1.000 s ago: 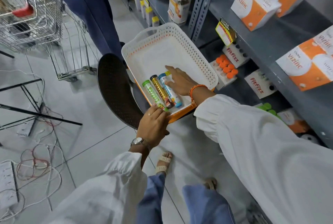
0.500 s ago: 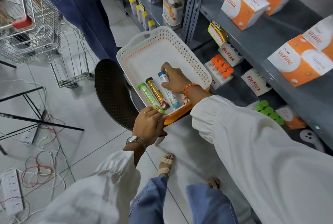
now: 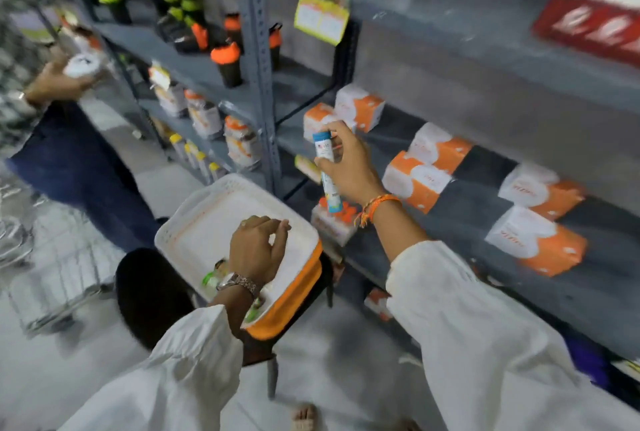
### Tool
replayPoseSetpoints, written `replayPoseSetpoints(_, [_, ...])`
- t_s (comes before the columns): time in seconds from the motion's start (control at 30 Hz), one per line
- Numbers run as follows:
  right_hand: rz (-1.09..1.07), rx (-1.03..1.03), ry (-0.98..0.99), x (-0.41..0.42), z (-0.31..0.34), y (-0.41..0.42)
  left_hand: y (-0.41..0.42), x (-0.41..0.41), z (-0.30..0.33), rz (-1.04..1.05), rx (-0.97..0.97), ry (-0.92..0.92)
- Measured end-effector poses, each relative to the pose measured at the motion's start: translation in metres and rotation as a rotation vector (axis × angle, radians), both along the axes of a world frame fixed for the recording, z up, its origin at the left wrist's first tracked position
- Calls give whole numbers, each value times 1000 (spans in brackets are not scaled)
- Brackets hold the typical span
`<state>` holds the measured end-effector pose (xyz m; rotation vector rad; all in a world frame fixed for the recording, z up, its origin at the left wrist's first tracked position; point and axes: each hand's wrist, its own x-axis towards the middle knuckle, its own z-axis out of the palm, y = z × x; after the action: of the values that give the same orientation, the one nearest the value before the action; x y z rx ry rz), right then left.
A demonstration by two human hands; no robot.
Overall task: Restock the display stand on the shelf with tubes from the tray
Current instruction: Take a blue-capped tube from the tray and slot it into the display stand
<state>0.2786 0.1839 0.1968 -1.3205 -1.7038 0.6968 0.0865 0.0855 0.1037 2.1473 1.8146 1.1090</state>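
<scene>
My right hand [image 3: 349,167] grips a blue-capped tube [image 3: 325,167] upright in the air, above the display stand [image 3: 330,222] with orange-capped tubes on the low grey shelf. My left hand [image 3: 258,250] hovers over the white perforated tray [image 3: 194,219], fingers loosely curled and holding nothing. Under that wrist a green-capped tube [image 3: 209,280] and part of a gold tube [image 3: 220,264] still lie in the tray. The tray rests on an orange base on a black stool [image 3: 149,295]. The picture is blurred by motion.
Orange-and-white boxes [image 3: 420,177] line the grey shelf [image 3: 485,195] to the right. Black shaker bottles [image 3: 227,63] and jars [image 3: 242,143] fill the shelves behind. Another person [image 3: 72,167] stands at the left holding a white jar, beside a wire cart [image 3: 41,274].
My right hand lifted the blue-capped tube out of the tray and raised it toward the shelf. My left hand let go of the tray's near edge and rose over it. The view swung upward.
</scene>
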Motion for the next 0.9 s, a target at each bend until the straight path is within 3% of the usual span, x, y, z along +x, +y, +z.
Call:
replayPoseSetpoints(0.27, [-417, 368, 43, 151, 147, -66, 83, 135, 115, -226, 288, -99])
replayPoseSetpoints(0.5, [-672, 589, -7, 245, 237, -147, 80, 283, 200, -559, 514, -248])
replayPoseSetpoints(0.7, [-886, 705, -134, 318, 284, -198, 68, 353, 221, -759, 568, -49])
replayPoseSetpoints(0.9, [-1101, 627, -240, 387, 330, -222, 77, 359, 209, -709, 651, 113])
